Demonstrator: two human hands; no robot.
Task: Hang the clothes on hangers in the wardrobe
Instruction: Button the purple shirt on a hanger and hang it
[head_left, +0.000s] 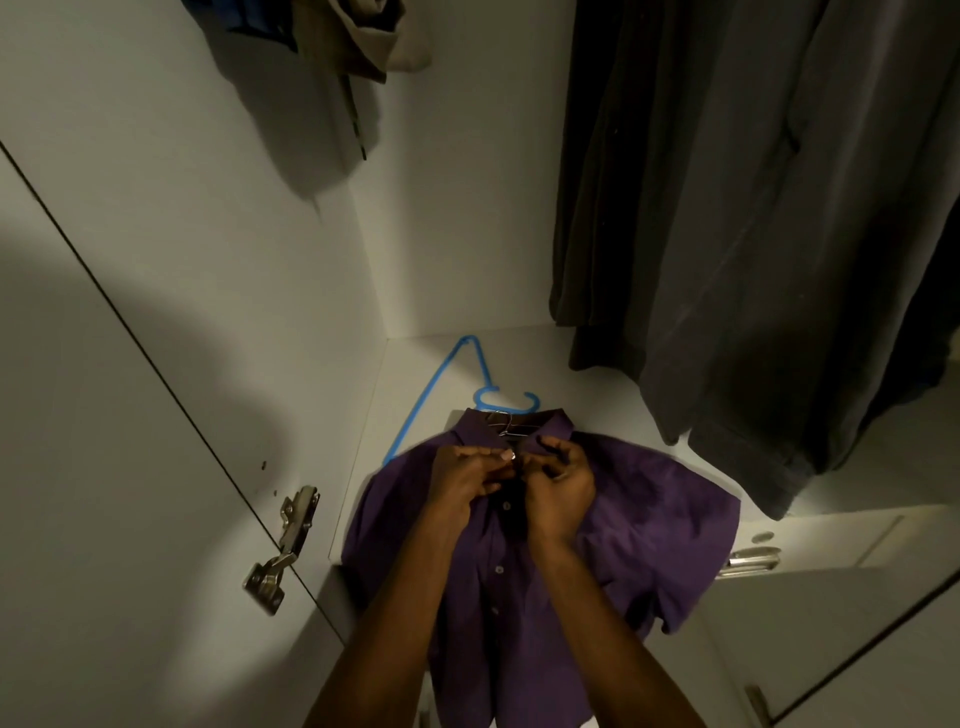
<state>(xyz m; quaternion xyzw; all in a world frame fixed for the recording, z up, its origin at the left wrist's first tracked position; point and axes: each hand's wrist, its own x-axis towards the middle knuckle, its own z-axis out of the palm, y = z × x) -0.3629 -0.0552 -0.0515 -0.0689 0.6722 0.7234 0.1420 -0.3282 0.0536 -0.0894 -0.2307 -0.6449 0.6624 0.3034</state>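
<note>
Two hands meet at the neck of a purple shirt (545, 545) that lies front-up on the wardrobe floor (597, 374), its hem toward the camera and its collar toward the back wall. A metal hanger (503, 423) already sits inside the collar, hook poking out above it, and a spare blue hanger (441, 387) lies just behind, partly under the shirt. The left hand (467, 475) and right hand (561, 486) both have their fingers curled narrow, pinching the placket edges right below the collar, apparently at the top button; whether it is through its hole cannot be told. To do this step well, I judge it best to keep one edge taut with the left fingers while the right ones feed the button, and to check the collar stays centred on the hanger so the shoulders do not slip off when lifted. Lower buttons (500, 569) run down between the forearms. Dark clothes (753, 208) hang at the right, more (358, 41) at upper left.
</note>
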